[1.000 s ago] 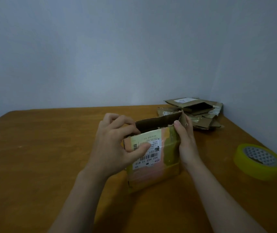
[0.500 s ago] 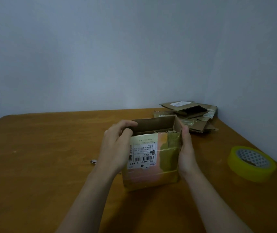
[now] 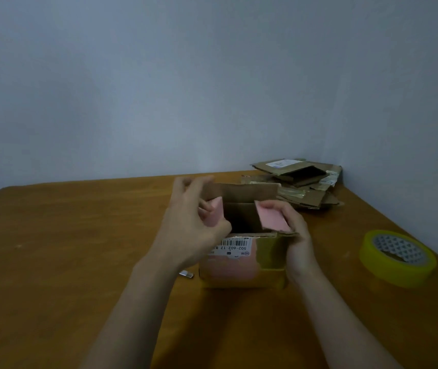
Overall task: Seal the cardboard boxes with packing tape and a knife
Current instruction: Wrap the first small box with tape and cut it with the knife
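At tabletop [image 3: 79,249] centre: left hand [image 3: 194,227] pinches left flap [image 3: 213,215] of box [image 3: 239,270]; right hand [image 3: 296,243] grips right flap [image 3: 272,222]. Advice: fold both inward, level, before far flap [image 3: 241,191].

A plain, pale grey-blue back wall [image 3: 159,89] fills the upper half of the view. It meets a like-coloured right wall [image 3: 412,115] in a faint vertical corner [image 3: 343,155] at the far right. Below them a brown wooden surface [image 3: 61,249] with a faint grain runs up to both walls, its far left corner rounded, under dim, even light without hard shadows.
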